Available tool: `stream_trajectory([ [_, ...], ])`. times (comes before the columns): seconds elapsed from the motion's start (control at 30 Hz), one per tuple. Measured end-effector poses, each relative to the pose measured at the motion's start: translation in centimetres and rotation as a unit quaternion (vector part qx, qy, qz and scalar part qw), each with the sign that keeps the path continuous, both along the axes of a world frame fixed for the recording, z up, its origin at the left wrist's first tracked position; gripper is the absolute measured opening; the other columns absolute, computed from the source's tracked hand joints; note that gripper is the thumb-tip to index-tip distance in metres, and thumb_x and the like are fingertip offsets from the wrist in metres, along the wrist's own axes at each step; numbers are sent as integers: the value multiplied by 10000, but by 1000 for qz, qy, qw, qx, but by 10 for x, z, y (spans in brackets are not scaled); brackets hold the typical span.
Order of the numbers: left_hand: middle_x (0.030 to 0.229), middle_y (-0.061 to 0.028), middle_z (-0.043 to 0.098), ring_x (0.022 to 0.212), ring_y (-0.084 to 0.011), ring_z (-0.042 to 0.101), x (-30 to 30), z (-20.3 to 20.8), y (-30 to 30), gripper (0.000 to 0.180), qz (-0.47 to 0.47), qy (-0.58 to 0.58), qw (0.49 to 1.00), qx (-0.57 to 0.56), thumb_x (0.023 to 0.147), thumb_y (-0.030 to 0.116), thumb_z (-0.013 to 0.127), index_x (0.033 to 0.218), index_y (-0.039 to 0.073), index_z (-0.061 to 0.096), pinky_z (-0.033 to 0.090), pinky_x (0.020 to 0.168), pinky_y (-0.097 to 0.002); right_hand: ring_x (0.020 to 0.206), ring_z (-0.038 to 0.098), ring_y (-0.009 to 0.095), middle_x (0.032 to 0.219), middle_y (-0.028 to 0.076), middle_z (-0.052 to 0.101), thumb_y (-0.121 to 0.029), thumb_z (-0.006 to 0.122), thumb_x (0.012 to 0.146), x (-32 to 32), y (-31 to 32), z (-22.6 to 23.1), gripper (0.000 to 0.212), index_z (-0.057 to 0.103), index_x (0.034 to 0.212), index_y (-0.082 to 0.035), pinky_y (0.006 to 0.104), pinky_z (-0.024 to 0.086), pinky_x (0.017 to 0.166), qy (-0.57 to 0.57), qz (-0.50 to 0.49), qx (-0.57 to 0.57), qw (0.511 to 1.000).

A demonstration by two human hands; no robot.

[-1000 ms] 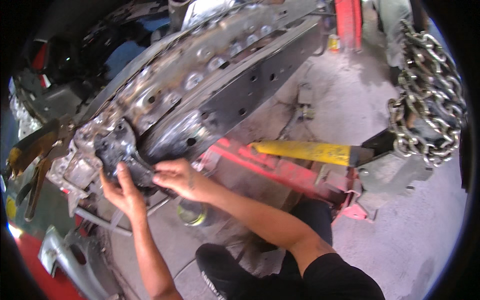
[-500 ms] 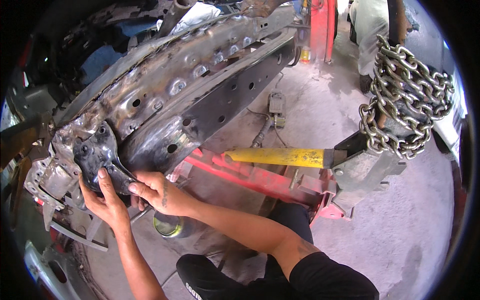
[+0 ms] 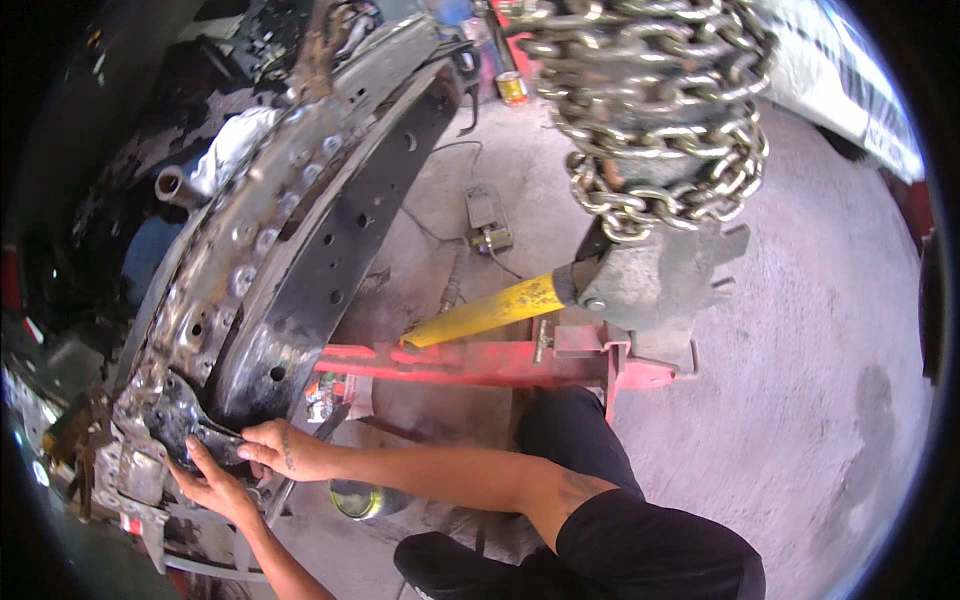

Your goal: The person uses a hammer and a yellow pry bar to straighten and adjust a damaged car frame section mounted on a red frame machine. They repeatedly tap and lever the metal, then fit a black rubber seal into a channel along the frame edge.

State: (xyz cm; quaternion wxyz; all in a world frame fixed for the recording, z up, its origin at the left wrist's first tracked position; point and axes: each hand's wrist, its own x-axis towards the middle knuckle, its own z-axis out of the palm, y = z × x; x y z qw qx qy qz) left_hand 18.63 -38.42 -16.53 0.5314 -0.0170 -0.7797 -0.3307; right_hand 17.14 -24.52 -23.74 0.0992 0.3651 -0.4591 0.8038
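A curved black metal bracket (image 3: 172,418) lies against the end of a bare, weld-spotted vehicle frame rail (image 3: 215,300). My left hand (image 3: 218,488) grips its lower edge, one finger extended over its face. At the bracket's right side, my right hand (image 3: 290,449) pinches the edge between thumb and fingers, though some fingertips are hidden behind it. Just beside the hands is the near end of a long black beam with round holes (image 3: 318,262), running alongside the rail.
A thick chain (image 3: 670,130) wraps a post at upper right. Below it, a yellow cylinder (image 3: 490,310) leans over a red steel beam (image 3: 450,362). A foot pedal (image 3: 487,212) with a hose and a round can (image 3: 355,499) stand on the floor.
My view has swung to the right and upward, so the rail and hands appear farther left and lower, and the chain looms larger. Both hands still hold the bracket against the rail.
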Motion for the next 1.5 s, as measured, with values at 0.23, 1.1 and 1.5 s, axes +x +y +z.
stream_trajectory([
  [0.23, 1441, -358, 497, 1322, -405, 507, 8, 5, 15, 834, 5, -7, 1000, -12, 970, 493, 660, 1423, -175, 451, 356, 1134, -451, 712, 616, 191, 759, 151, 649, -218, 560, 1047, -5, 12, -19, 321, 547, 865, 46, 370, 485, 691, 61, -28, 20, 998],
  [1.1, 1037, -110, 697, 918, -165, 600, 18, 21, 32, 362, -129, 17, 991, 20, 979, 235, 699, 1168, -68, 639, 490, 853, -322, 1034, 657, 139, 1121, 106, 725, -20, 658, 936, 2, 40, 10, 433, 605, 1365, 11, 302, 532, 886, -60, 133, 27, 989],
  [1.5, 1012, -69, 699, 878, -118, 600, 8, 10, 18, 351, -132, 35, 991, 12, 982, 241, 711, 1174, -46, 643, 486, 828, -276, 1039, 693, 181, 1138, 128, 729, 23, 523, 973, 14, 50, -40, 305, 665, 1242, 44, 305, 519, 966, -127, -35, -32, 991],
])
